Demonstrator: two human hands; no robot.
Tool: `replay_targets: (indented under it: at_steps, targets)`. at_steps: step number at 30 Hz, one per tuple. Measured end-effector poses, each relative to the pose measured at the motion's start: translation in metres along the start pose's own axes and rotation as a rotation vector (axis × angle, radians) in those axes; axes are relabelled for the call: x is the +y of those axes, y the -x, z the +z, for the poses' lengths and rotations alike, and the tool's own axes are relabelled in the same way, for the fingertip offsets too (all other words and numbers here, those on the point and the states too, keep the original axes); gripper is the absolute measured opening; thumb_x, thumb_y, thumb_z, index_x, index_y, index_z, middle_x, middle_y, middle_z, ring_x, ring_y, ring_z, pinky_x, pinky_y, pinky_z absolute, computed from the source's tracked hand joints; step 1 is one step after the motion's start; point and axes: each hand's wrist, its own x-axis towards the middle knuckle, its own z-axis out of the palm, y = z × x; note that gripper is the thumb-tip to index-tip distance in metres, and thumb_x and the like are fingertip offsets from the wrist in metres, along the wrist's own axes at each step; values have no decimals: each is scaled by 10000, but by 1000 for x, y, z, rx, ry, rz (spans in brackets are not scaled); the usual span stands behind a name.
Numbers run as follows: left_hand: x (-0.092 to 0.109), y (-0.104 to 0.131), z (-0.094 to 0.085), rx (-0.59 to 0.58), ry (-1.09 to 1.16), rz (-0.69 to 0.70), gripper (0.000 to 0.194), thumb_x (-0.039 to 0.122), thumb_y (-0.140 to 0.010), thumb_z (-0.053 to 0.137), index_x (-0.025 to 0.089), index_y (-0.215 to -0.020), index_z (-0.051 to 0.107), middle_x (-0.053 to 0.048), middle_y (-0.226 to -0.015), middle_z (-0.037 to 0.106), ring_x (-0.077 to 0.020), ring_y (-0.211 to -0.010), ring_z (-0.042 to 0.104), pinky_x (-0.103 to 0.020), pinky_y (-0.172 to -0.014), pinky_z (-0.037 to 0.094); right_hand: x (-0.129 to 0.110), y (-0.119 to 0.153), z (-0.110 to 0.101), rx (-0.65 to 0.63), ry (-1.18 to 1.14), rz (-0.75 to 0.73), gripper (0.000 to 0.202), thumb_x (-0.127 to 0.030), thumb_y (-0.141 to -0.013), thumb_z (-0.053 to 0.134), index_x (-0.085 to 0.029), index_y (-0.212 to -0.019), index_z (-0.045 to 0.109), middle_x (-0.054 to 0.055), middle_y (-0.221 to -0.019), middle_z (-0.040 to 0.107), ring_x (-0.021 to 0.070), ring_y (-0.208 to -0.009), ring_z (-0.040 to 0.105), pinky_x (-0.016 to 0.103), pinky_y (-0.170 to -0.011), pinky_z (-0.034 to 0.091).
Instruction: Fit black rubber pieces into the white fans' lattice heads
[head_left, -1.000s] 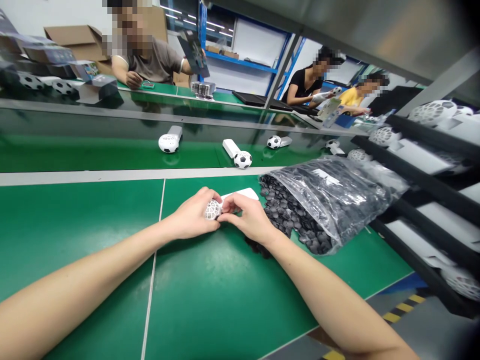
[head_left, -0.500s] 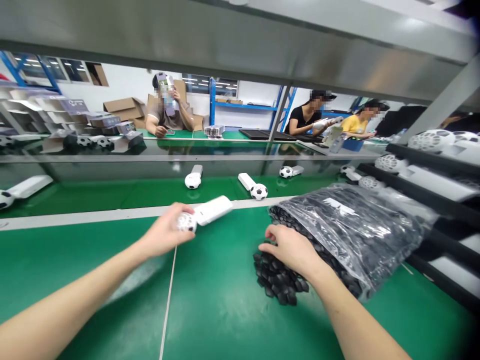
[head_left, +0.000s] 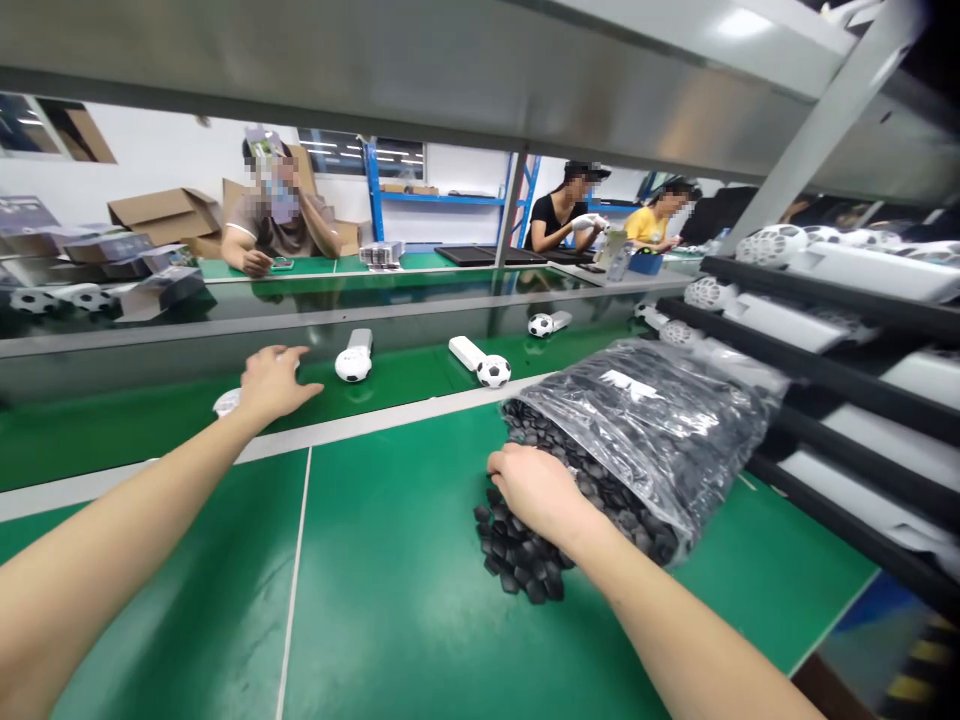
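Note:
My left hand (head_left: pixel 276 384) is open above the green conveyor belt, thumb and fingers spread. Partly hidden behind it lies a white device (head_left: pixel 226 402) with a rounded end. My right hand (head_left: pixel 536 485) is closed over a pile of small black pentagon-like pieces (head_left: pixel 523 560), fingers curled down and their tips hidden. Whatever they pinch cannot be seen. The pile spills from the mouth of a clear plastic bag (head_left: pixel 645 410) full of such pieces, lying on the green table (head_left: pixel 390 580).
Along the belt (head_left: pixel 405 385) lie white devices with football-patterned heads, one (head_left: pixel 493 371) near the bag. Black racks (head_left: pixel 825 350) with more devices stand at the right. A metal shelf (head_left: pixel 315 70) hangs overhead. Several people sit across the line, near stacked boxes (head_left: pixel 97 245).
My left hand has let go of the football-headed device and moved left and forward over the belt. My right hand has curled its fingers down into the black pieces. The view has swung right.

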Motion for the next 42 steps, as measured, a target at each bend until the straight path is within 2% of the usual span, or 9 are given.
replay_targets:
  at_steps: [7,12,19,23,26,29,34,39,42]
  targets:
    - [78,-34,42,-155,-57,264,592,446,-712,524,259,-1262,408,-139,-1357,274,-378,-1227,238,-458,-914,315,-6,-3,9,77,-15,-64,178,-230,-834,509,-186,-727,644,58,-759,631,197,-758,591,274,-620,377]
    - [94,-32,28,-220,-149,307,401,299,-669,518,206,-1052,590,-167,-1155,429,-369,-1059,391,-457,-810,386,-9,-5,11,157,-78,-133,148,-183,-830,499,-196,-738,614,25,-731,630,176,-736,580,278,-645,355]
    - [105,51,-21,-376,-196,405,405,353,-638,520,247,-1022,594,-120,-1025,465,-327,-975,465,-425,-782,413,-1,-10,19,100,-201,-127,134,-118,-776,530,-187,-869,598,42,-845,647,179,-822,581,254,-668,378]
    - [106,114,-44,-619,-91,587,620,189,-536,566,266,-1150,522,-106,-1251,399,-304,-1038,480,-369,-791,428,6,-13,25,46,-307,-126,230,-101,-766,539,-195,-959,619,55,-942,642,173,-875,585,239,-731,396]
    - [102,133,-54,-721,-3,705,732,101,-521,556,335,-1209,473,-53,-1239,475,-306,-1121,429,-365,-828,406,9,-13,23,56,-323,-133,202,-102,-776,531,-182,-922,645,66,-919,640,172,-854,584,249,-752,402]
    - [98,132,-52,-619,60,770,630,267,-503,699,288,-1117,559,-73,-1005,588,-311,-1017,479,-377,-833,390,8,-12,18,131,-384,-116,133,-112,-778,534,-173,-829,641,48,-831,642,160,-794,582,255,-730,411]
    - [98,140,-30,-445,76,498,697,688,-570,553,196,-1062,532,-111,-980,596,-310,-900,549,-387,-766,418,-3,-8,12,239,-713,-144,73,-158,-784,533,-181,-783,603,-4,-747,639,120,-693,576,233,-664,430]
    - [109,166,-20,-446,240,349,854,620,-612,577,198,-1300,300,-133,-1253,448,-312,-1093,477,-379,-841,411,-25,5,9,228,-968,-248,83,-200,-798,528,-189,-806,610,-16,-771,644,115,-722,577,234,-687,444]
    - [112,170,-18,-485,334,341,746,574,-615,601,212,-1231,387,-114,-1179,496,-291,-1035,515,-374,-832,419,-37,13,8,212,-1023,-309,67,-208,-794,549,-191,-812,612,-14,-789,646,120,-750,584,243,-719,449]
